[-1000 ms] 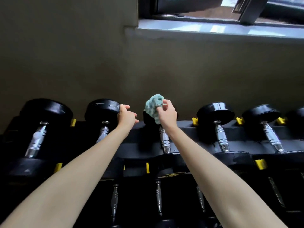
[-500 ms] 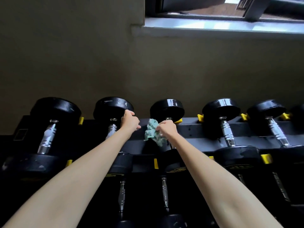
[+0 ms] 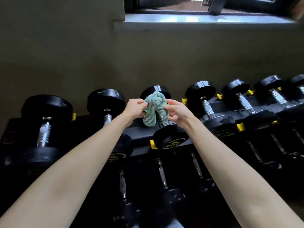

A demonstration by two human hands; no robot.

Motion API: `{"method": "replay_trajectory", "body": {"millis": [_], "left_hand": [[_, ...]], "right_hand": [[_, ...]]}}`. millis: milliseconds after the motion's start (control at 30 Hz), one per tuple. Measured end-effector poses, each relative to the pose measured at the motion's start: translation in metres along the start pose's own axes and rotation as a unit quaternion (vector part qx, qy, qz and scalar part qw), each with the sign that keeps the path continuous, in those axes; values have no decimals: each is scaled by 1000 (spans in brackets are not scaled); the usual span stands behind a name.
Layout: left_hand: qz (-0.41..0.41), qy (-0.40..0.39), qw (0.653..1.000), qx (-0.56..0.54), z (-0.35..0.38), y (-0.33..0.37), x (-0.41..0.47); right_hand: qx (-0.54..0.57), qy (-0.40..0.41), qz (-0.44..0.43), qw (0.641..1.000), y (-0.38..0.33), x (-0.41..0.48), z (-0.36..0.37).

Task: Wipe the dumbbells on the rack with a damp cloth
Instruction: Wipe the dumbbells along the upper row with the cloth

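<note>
A crumpled green and white cloth (image 3: 154,107) hangs between both hands, above the chrome handle of the middle dumbbell (image 3: 171,139) on the top shelf of the black rack (image 3: 139,129). My left hand (image 3: 134,109) pinches the cloth's left side. My right hand (image 3: 178,112) pinches its right side with thumb and fingers. The cloth hides most of that dumbbell's handle and part of its far head (image 3: 155,92). Black dumbbells with chrome handles stand to either side, such as one on the left (image 3: 107,102) and one on the right (image 3: 205,102).
A dark wall rises right behind the rack, with a window sill (image 3: 205,18) above. A lower shelf holds more dumbbells (image 3: 162,175) under my forearms. Yellow saddle tabs (image 3: 153,144) stick out between the weights.
My left hand left the second dumbbell's head and took hold of the cloth. The cloth came up off the middle handle and is now held by both hands.
</note>
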State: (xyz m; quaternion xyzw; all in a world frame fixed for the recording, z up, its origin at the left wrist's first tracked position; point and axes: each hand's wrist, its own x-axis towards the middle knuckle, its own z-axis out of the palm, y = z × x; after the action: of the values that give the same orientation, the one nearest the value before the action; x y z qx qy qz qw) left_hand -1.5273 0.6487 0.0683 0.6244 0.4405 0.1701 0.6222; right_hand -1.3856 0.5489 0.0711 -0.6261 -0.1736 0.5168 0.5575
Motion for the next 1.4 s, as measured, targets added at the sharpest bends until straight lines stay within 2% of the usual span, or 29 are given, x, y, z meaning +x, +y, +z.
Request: {"method": "replay_trajectory", "body": {"millis": [67, 167, 233, 300, 367, 400, 533, 633, 700, 733, 833, 867, 900, 933, 967, 1067, 1133, 1200, 1300, 1333, 1400], "left_hand": [[7, 53, 998, -12, -11, -4, -6], [24, 127, 991, -44, -31, -6, -18], [26, 138, 987, -77, -46, -5, -26], [37, 145, 986, -75, -58, -3, -32], [58, 179, 981, -45, -67, -1, -38], [69, 198, 977, -23, -71, 0, -40], [107, 255, 956, 96, -80, -3, -45], [76, 258, 948, 170, -72, -11, -47], [61, 227, 951, 203, -60, -16, -46], [59, 209, 952, 214, -54, -19, -45], [40, 168, 954, 244, -37, -23, -44], [32, 152, 953, 259, -33, -23, -44], [27, 138, 953, 270, -31, -22, -44], [26, 132, 953, 272, -30, -21, -44], [25, 136, 954, 267, -31, -20, -44], [32, 182, 957, 224, -41, -17, -40], [39, 198, 959, 198, -51, -15, -34], [36, 190, 964, 182, -59, -8, -30], [28, 123, 992, 5, -62, 5, -23], [30, 97, 994, -51, -62, 8, -21], [34, 64, 993, -94, -64, 8, -15]], "right_hand": [[-17, 10, -1, 1000, 6, -5, 6], [-58, -22, -12, 998, 8, -11, 21], [-137, -39, -42, 989, 7, -15, 38], [-261, -7, -111, 959, 6, -13, 50], [-350, 18, -176, 920, 7, -7, 58], [-360, 13, -192, 913, 8, -6, 60], [-333, -16, -152, 930, 29, -7, 61], [-363, -8, -162, 918, 46, -6, 53], [-434, 28, -183, 882, 44, -4, 38], [-486, 29, -192, 852, 40, -2, 28], [-676, -61, -140, 721, 29, -3, 10], [-709, -83, -123, 689, 27, -5, 11], [-723, -89, -118, 675, 25, -11, 15], [-723, -92, -118, 675, 24, -15, 19], [-704, -91, -119, 695, 22, -18, 24], [-589, -93, -110, 795, 25, -19, 31], [-519, -66, -133, 842, 28, -27, 35], [-470, -8, -174, 865, 28, -34, 42], [-398, 79, -222, 887, 33, -36, 48], [-381, 102, -220, 892, 36, -35, 50], [-366, 137, -203, 898, 39, -35, 58]]}}
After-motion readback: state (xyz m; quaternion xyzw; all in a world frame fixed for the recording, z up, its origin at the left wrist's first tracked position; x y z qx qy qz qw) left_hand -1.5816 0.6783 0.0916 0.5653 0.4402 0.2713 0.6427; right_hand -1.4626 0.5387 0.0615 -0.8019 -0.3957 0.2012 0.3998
